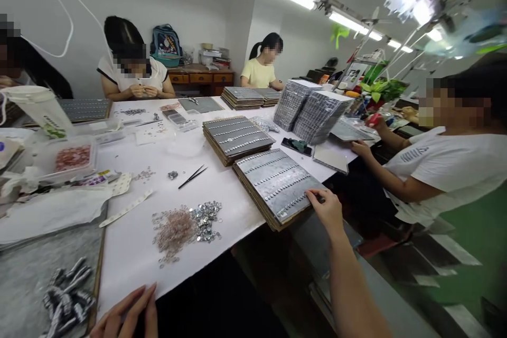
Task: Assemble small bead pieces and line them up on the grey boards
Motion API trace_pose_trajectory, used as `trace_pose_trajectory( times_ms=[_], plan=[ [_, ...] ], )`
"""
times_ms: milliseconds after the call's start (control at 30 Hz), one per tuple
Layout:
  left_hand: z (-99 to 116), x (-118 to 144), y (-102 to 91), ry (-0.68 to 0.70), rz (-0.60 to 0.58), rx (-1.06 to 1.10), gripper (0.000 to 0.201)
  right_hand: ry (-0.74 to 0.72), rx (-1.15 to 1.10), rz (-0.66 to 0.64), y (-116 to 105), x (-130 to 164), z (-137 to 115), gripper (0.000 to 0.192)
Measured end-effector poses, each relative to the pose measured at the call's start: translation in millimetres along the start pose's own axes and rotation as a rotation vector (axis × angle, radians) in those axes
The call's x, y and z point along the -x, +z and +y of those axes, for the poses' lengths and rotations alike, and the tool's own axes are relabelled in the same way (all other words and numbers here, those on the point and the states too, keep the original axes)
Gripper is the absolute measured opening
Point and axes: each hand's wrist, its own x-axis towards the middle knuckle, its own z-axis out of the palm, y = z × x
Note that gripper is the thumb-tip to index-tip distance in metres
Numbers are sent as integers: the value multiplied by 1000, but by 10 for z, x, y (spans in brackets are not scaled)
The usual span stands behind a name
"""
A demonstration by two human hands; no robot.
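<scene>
Right hand (pixel 327 210) lies flat, fingers loose, on the near corner of the grey studded card stack on brown board (pixel 277 186), overhanging the white table (pixel 130 253) edge — a nudge could tip it. Left hand (pixel 127 317) open, holding nothing, near the loose pile of pink and silver sequins (pixel 184 227) — easily scattered.

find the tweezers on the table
In the head view the black tweezers lie on the white table, left of the near stack of boards that the right hand touches, and above the bead pile.
</scene>
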Motion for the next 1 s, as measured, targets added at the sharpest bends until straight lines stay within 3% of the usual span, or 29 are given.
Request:
trace_pose_trajectory(
  times_ms=[133,267,333,433,567,700,833,1000],
  plan=[
    [242,-109,-79,-114,-69,-36,14,2,-22,21,14,2,22,67],
    [320,-159,-104,-207,-178,-67,20,5,3,198,189,21,-71,88],
    [337,-158,-112,-233,-225,-100,26,-89,3,294,267,128,-272,79],
    [369,-139,-122,-249,-302,-166,36,-349,-16,343,286,434,-788,49],
    [390,-124,-123,-243,-392,-225,43,-533,-202,47,288,971,-1580,18],
    [384,-125,-138,-237,-353,-178,36,-627,-379,-328,367,1521,-2110,20],
    [362,-83,-173,-214,-222,-48,22,-740,-432,-552,432,1906,-2379,35],
    [336,-36,-223,-199,-165,34,21,-766,-408,-585,507,2039,-2477,39]
  ],
)
